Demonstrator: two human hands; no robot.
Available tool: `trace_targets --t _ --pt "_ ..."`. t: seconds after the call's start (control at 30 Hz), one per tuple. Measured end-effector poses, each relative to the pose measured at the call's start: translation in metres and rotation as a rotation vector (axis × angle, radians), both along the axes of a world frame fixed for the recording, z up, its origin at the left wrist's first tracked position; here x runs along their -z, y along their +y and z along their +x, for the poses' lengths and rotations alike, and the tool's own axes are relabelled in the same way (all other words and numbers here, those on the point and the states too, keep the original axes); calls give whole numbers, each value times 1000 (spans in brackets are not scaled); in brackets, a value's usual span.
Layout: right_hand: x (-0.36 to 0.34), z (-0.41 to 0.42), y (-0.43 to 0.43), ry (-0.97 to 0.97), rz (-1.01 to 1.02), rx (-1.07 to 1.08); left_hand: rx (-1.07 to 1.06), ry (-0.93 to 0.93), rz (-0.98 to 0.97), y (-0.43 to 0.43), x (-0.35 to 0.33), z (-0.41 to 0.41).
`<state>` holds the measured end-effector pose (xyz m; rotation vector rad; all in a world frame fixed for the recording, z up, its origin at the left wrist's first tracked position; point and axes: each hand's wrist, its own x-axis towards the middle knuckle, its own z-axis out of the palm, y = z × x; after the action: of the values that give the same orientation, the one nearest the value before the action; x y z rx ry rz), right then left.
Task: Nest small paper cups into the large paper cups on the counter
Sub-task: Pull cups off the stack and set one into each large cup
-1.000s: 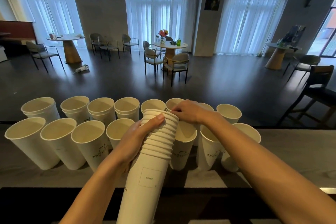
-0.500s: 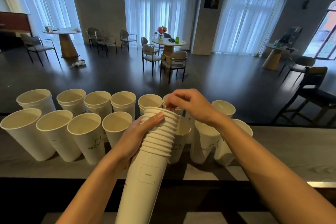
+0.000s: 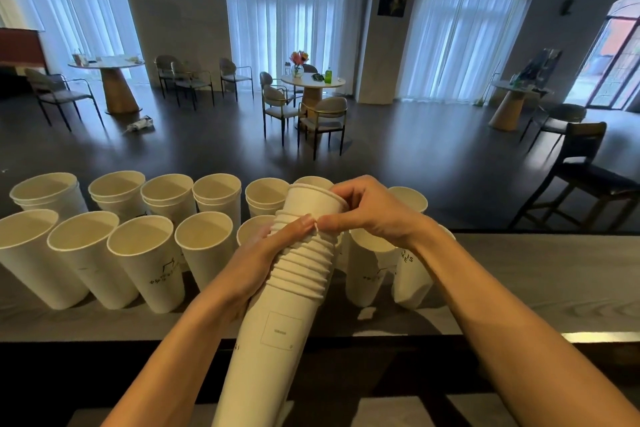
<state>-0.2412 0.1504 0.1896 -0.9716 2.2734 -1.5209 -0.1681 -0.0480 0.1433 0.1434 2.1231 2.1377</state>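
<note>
Left hand [image 3: 273,253] is gripping nested cup stack [image 3: 298,274]; right hand [image 3: 370,211] is pinching top small cup [image 3: 313,203], partly raised, above large cups [image 3: 145,263] on counter [image 3: 536,274].

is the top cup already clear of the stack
No, the top cup, pinched by the right hand, sits raised but with its base inside the stack that the left hand grips.

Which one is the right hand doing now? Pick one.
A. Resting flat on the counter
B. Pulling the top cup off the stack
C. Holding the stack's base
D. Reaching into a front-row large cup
B: the right hand pinches the top cup, raised above the stack that the left hand grips.
</note>
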Motion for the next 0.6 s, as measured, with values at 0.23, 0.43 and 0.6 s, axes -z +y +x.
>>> trace_targets --t 0.23,0.43,0.6 --pt "-15 -12 23 136 -49 221 -40 -14 -48 20 -9 -1" --pt "-32 -32 57 331 -307 701 -71 -41 -51 29 -13 -8" --pt "-15 -49 69 544 -125 749 -66 -29 -60 41 -18 -9"
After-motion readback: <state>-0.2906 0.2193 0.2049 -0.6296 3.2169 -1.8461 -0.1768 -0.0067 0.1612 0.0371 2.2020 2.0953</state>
